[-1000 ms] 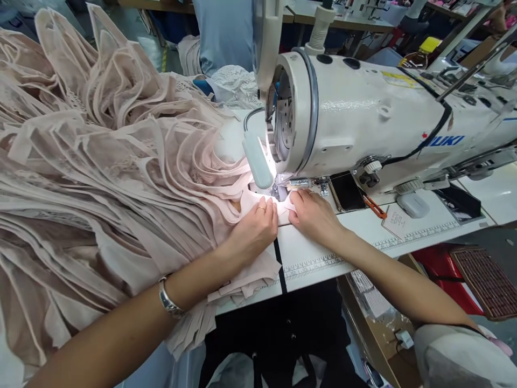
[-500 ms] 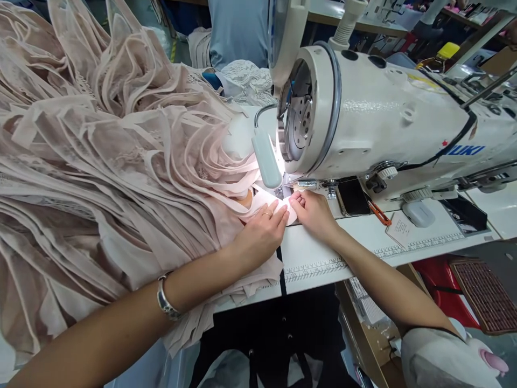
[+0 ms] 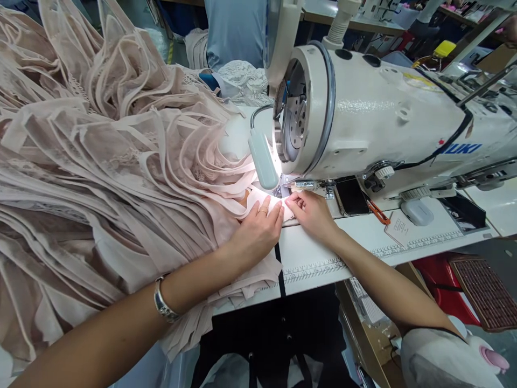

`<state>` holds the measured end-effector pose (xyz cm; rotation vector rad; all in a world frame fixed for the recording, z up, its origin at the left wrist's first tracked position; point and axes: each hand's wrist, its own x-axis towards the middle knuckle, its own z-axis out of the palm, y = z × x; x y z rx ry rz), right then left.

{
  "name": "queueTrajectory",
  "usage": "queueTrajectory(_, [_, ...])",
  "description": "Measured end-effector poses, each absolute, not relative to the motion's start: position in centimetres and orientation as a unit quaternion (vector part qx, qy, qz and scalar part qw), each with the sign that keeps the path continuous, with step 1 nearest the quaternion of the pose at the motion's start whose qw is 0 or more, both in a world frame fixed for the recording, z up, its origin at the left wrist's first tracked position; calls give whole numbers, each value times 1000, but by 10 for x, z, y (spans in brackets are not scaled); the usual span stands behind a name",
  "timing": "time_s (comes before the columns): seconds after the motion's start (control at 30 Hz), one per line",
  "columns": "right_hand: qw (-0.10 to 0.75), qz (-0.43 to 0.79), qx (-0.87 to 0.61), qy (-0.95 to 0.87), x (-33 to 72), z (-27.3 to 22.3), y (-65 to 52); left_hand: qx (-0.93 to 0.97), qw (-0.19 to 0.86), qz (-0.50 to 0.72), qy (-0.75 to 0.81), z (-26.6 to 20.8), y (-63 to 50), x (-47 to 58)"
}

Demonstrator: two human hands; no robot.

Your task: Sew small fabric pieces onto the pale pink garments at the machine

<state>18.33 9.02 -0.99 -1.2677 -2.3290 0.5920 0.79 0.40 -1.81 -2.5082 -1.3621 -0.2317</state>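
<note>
Under the lamp [image 3: 263,160] of a white sewing machine [image 3: 363,118], a pale pink fabric piece [image 3: 264,198] lies at the needle area. My left hand [image 3: 260,229] rests flat on this fabric, fingers stretched toward the presser foot [image 3: 277,191]. Just right of the foot, my right hand [image 3: 309,213] pinches the fabric's edge between thumb and fingertips. A large heap of matching pink garment pieces [image 3: 133,167] spreads to the left, its near layers reaching beside my left forearm. The needle itself is hidden behind the lamp and glare.
Right of my hands lie a dark phone-like slab [image 3: 351,196], an orange cutter [image 3: 378,212], a paper note [image 3: 399,226] and a white rounded case [image 3: 417,212]. A ruler strip [image 3: 315,269] runs along the table's front edge. White lace [image 3: 244,78] is piled behind.
My left fingers lie slightly farther left and are more spread on the fabric. My right hand keeps its pinch near the foot. The whole view has shifted a little.
</note>
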Motion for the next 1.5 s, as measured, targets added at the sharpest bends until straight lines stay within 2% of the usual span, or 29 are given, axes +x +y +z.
queueTrajectory(0.13, [252, 137, -330, -899, 194, -15, 86, -870, 159, -119, -451, -20, 9, 7])
queueTrajectory(0.3, [163, -47, -280, -945, 190, -14, 76, -834, 144, -127, -517, -13, 10, 7])
queueTrajectory(0.37, [132, -82, -271, -950, 187, -11, 75, -847, 117, -111, -506, -10, 10, 8])
queueTrajectory(0.47, [83, -55, -276, -956, 186, -5, 80, -858, 89, -115, -493, -10, 12, 10])
queueTrajectory(0.63, [16, 64, -335, -940, 196, -3, 98, -871, 90, -144, -461, -19, 13, 12])
queueTrajectory(0.93, [66, 120, -342, -930, 201, -13, 103, -873, 95, -128, -460, -19, 13, 13])
queueTrajectory(1.5, [52, 124, -388, -912, 193, -9, 100, -857, 83, -162, -483, -27, 19, 11])
